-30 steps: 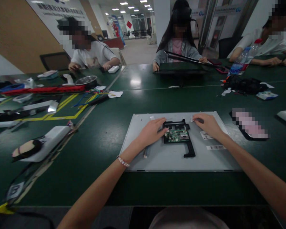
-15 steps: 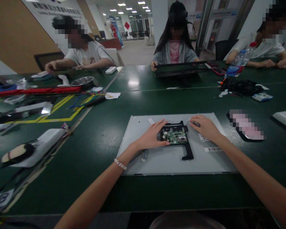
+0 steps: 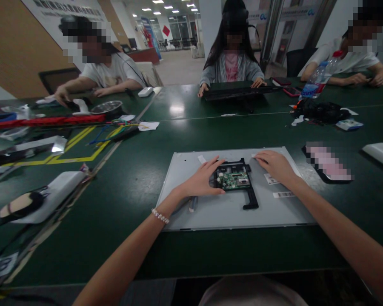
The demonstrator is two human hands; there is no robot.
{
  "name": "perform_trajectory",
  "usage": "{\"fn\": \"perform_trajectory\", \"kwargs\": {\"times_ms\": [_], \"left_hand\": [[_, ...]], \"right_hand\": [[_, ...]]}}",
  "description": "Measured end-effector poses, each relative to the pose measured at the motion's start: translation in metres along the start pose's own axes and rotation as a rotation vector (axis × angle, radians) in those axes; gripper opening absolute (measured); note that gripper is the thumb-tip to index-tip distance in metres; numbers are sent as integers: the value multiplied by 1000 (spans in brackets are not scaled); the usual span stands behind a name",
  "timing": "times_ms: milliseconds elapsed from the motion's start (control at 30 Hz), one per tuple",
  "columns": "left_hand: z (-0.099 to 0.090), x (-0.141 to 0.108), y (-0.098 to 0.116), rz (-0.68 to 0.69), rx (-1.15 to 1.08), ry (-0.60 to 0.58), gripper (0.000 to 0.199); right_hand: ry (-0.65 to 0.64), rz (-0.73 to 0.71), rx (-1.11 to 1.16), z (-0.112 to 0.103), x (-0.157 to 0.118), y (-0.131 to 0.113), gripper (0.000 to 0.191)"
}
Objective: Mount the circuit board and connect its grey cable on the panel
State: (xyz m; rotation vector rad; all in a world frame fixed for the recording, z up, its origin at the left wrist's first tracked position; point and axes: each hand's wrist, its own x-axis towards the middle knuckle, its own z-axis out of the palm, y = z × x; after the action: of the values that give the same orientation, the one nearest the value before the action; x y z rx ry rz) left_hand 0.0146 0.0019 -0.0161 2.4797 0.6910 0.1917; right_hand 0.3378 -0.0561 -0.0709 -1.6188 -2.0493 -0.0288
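A grey metal panel (image 3: 210, 214) lies flat on the green table. On it rests a black bracket (image 3: 252, 198) around a green circuit board (image 3: 234, 179). My left hand (image 3: 202, 178) lies at the bracket's left side, thumb and fingers spread along its edges. Right of the bracket, over the panel, my right hand (image 3: 274, 163) has its fingers pinched together; a small dark bit shows between them, too small to name. Pale labels, one a barcode label (image 3: 284, 194), are on the panel near my right wrist. Cables (image 3: 193, 204) lie below my left hand.
A phone (image 3: 328, 162) lies right of the panel, near a white device (image 3: 381, 155). Bottles (image 3: 315, 83) and black plastic (image 3: 322, 112) are farther back. Wires, a metal bowl (image 3: 107, 107) and a white case (image 3: 57, 191) are left. Three people sit across the table.
The dark object in my right hand shows less now, and the fingers have turned slightly. My left hand stays at the bracket. The person opposite has lowered a dark panel. The view has shifted slightly.
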Motion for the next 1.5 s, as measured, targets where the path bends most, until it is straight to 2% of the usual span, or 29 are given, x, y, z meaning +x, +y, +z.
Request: {"fn": "perform_trajectory", "kwargs": {"times_ms": [233, 433, 533, 733, 1233, 1500], "left_hand": [[2, 1, 2, 6, 49, 5, 101], [4, 2, 1, 27, 51, 16, 101], [6, 2, 0, 35, 60, 16, 102], [10, 3, 1, 26, 83, 24, 104], [15, 3, 3, 46, 103, 39, 102], [14, 3, 3, 21, 90, 25, 104]], "right_hand": [[118, 5, 41, -7, 9, -17, 27], [93, -83, 73, -7, 25, -47, 26], [37, -128, 57, -2, 32, -55, 25], [-77, -131, 29, 6, 33, -55, 25], [-112, -123, 106, 9, 31, -47, 25], [-95, -91, 152, 8, 28, -50, 27]]}}
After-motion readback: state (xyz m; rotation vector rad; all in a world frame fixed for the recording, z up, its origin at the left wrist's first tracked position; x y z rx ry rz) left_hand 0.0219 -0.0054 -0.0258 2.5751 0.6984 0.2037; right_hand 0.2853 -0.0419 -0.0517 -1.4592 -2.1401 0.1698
